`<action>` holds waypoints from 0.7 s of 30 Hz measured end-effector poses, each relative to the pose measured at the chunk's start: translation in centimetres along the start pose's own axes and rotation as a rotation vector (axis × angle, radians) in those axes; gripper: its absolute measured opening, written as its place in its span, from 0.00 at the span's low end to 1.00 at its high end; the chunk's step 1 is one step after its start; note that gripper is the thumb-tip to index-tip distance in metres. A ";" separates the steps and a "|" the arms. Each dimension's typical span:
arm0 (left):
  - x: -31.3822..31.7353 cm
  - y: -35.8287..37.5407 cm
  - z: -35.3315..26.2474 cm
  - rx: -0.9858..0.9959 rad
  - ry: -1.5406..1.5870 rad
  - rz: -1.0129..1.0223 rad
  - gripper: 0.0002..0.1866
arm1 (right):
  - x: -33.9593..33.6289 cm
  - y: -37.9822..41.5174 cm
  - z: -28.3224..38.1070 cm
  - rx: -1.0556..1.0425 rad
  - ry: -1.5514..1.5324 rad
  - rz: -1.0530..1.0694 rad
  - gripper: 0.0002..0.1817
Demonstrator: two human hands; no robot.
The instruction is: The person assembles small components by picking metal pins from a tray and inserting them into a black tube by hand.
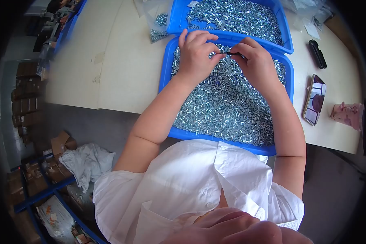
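Note:
My left hand (197,55) and my right hand (256,63) are over the near blue bin (165,77), fingertips close together. The right thumb and fingers pinch a thin black rod-like piece (232,53), whose tip points toward the left hand. My left thumb and index finger are pressed together at that tip; what they hold is too small to make out. The other left fingers are spread upward. Below both hands, the bin is filled with small shiny metal cylindrical pieces (223,105).
Behind stands a second blue bin (286,24) of similar metal pieces, with a clear plastic bag (160,28) beside it. To the right lie a black case (317,54), a phone (314,99) and a pink cup (347,115). Shelving with boxes (36,179) stands at lower left.

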State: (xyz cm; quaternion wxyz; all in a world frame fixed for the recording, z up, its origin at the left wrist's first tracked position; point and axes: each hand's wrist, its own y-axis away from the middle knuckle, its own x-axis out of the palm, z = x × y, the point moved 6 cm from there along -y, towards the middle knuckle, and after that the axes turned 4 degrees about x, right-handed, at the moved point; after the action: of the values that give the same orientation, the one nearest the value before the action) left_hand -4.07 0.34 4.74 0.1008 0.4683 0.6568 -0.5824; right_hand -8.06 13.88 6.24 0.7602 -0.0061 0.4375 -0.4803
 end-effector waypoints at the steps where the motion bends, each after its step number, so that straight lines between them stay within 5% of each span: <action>1: 0.1 0.1 0.0 0.005 -0.011 0.011 0.08 | 0.0 0.1 0.2 -0.015 0.017 0.004 0.03; 8: 0.3 0.0 -0.5 0.014 -0.104 0.077 0.06 | 0.7 0.6 0.7 -0.072 0.232 0.043 0.03; 21: 0.3 0.2 -1.5 0.052 -0.176 0.170 0.04 | 1.2 0.6 0.6 -0.001 0.165 0.064 0.03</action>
State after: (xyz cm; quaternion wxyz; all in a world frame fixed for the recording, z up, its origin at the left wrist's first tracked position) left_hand -3.51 1.78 4.85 0.1952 0.4717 0.5880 -0.6274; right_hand -7.03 13.11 5.56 0.7364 0.0470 0.4990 -0.4545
